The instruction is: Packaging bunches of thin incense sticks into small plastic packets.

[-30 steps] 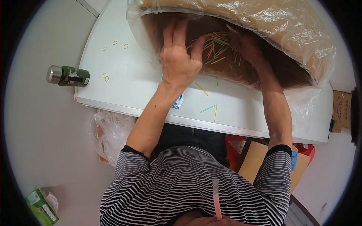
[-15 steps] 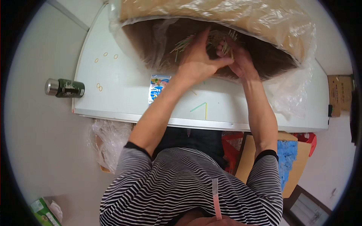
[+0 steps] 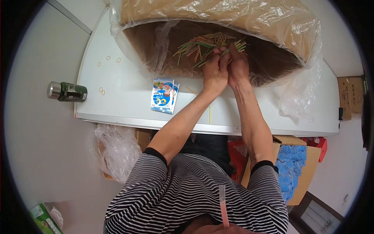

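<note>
While both forearms rise from the lower edge, I see left hand [image 3: 215, 73] and right hand [image 3: 237, 67] pressed together at upper centre, fingers closed around a bundle of coloured sticks [image 3: 202, 46] inside the plastic-lined cardboard box [image 3: 218, 15]; small printed packet [image 3: 164, 95] lies on the white table [image 3: 117, 101], left of them.

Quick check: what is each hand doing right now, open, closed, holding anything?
Left hand: closed on the bunch of coloured sticks in the lined box.
Right hand: closed on the same bunch, pressed against the left hand.
</note>
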### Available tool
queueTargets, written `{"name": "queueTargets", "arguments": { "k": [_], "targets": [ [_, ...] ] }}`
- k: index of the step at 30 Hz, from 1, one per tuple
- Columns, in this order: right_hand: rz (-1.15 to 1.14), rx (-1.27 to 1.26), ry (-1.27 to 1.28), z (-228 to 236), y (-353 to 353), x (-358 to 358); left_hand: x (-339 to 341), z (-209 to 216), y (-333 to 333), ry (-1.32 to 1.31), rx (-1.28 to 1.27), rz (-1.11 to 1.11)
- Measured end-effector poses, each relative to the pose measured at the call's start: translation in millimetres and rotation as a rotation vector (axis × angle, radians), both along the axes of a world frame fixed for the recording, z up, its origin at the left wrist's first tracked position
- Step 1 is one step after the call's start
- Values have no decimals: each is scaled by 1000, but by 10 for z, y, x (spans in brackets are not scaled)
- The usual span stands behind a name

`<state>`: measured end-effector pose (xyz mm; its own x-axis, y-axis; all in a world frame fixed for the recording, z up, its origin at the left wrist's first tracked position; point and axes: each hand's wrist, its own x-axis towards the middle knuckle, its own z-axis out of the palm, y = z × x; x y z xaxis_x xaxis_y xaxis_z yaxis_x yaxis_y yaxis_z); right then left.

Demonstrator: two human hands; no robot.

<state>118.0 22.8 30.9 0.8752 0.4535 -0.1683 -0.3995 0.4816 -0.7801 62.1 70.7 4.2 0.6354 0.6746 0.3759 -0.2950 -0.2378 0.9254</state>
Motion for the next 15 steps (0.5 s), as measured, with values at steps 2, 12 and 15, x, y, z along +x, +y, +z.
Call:
{"name": "queueTargets", "arguments": {
  "k": [2, 12, 15],
  "targets": [
    [16, -92, -56, 22, -44, 61, -23, 107, -27, 157, -125, -95],
    [-103, -393, -565, 73, -24, -199, 71, 101, 55, -352, -1358, -347],
    [-63, -352, -724, -1, -20, -270, 124, -44, 147, -434, -1502, -398]
  ]
}}
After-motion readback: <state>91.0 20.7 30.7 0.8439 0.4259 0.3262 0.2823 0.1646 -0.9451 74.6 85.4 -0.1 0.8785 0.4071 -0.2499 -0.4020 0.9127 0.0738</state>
